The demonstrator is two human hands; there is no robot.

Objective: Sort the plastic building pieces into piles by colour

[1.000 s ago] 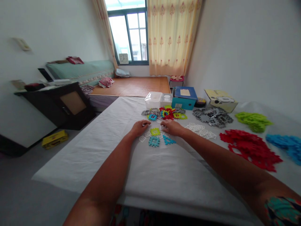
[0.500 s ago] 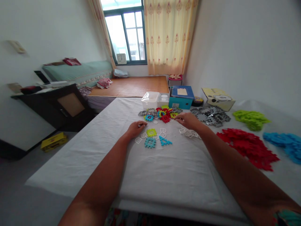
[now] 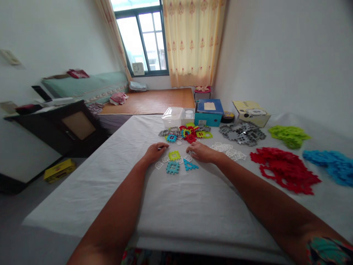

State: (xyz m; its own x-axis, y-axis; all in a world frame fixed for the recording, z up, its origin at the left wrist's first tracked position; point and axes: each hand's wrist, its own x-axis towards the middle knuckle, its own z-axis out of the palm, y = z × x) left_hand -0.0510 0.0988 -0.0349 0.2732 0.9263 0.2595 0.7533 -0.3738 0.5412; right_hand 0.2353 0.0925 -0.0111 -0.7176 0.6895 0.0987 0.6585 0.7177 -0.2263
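Note:
My left hand (image 3: 156, 152) rests on the cloth left of the loose pieces, its fingers curled together; anything inside them is hidden. My right hand (image 3: 200, 151) is over the white lattice pieces, fingers bent down and drawn together at the tips, and I cannot make out what they grip. Between the hands lie a yellow-green square piece (image 3: 174, 155), a teal square piece (image 3: 173, 167), a blue triangular piece (image 3: 190, 165) and a white lattice piece (image 3: 159, 165). Just beyond them is a mixed heap with a red piece (image 3: 190, 138) and a blue square piece (image 3: 171, 138).
Sorted piles lie to the right: white lattice pieces (image 3: 228, 151), grey pieces (image 3: 244, 133), green pieces (image 3: 289, 136), red pieces (image 3: 285, 169) and blue pieces (image 3: 331, 165). Behind stand a clear plastic box (image 3: 173, 116), a blue box (image 3: 209, 112) and a yellow carton (image 3: 251, 113).
My right hand has moved left and nearer, from the heap's right edge to the white pieces beside the blue triangle. My left hand stays about where it was. The view shifts slightly.

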